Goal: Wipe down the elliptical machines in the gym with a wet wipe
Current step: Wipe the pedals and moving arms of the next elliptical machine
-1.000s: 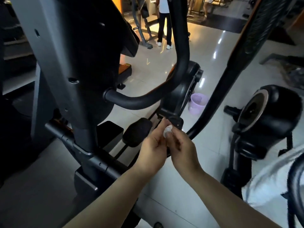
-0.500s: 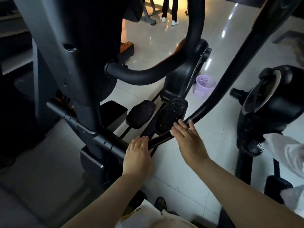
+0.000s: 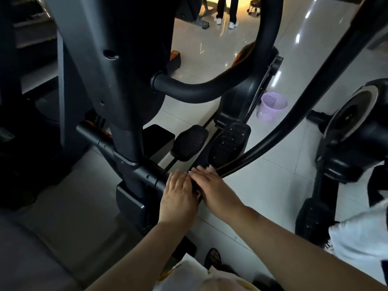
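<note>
Your left hand (image 3: 178, 196) and right hand (image 3: 212, 185) are bare. Your left forearm (image 3: 136, 255) and right forearm (image 3: 294, 238) are uncovered from the wrist to the bottom edge of the view. Low in the view, between the arms, you wear a pale cream garment (image 3: 195, 276) with yellowish markings along its near edge; its cut is hard to make out. Just beside it shows the toe of your dark shoe (image 3: 213, 256), its top seemingly patterned or perforated, too dim to tell more.
</note>
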`<act>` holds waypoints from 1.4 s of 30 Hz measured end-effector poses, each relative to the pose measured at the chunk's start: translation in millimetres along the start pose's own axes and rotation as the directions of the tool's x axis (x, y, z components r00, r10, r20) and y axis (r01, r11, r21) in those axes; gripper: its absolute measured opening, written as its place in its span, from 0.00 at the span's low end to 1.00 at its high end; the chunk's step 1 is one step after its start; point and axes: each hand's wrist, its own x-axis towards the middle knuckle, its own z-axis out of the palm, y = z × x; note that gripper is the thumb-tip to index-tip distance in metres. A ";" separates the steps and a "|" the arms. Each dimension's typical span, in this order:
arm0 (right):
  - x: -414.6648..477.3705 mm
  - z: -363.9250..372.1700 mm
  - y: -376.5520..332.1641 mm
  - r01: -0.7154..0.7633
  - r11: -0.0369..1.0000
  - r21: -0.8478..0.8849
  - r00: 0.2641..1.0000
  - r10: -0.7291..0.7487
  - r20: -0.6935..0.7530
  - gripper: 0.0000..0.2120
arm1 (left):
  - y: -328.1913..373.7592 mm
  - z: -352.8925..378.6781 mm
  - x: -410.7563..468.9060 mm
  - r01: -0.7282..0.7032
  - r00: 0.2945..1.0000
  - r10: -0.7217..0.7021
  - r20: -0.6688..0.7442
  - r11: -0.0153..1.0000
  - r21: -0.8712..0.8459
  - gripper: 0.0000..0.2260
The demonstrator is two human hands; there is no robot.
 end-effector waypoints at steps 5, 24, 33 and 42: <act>-6.8 -1.1 27.3 -0.013 0.987 -0.161 0.978 -0.021 -0.208 0.21 | -0.1 -2.9 -1.7 0.009 1.000 -0.008 -0.023 0.999 0.046 0.22; -5.2 -12.4 42.3 -0.073 0.920 -0.386 0.962 -0.038 -0.271 0.30 | 32.4 -8.2 26.3 -0.028 0.979 -0.001 0.204 0.990 0.141 0.24; -15.9 -128.6 90.8 0.012 0.524 -0.852 0.973 -0.204 -0.112 0.22 | 56.0 2.9 48.1 -0.046 0.964 0.042 0.263 0.999 0.012 0.24; -16.3 -139.4 86.6 0.063 0.453 -0.889 0.989 -0.147 -0.005 0.23 | 79.8 10.2 64.1 -0.077 0.963 0.105 0.249 0.990 -0.118 0.23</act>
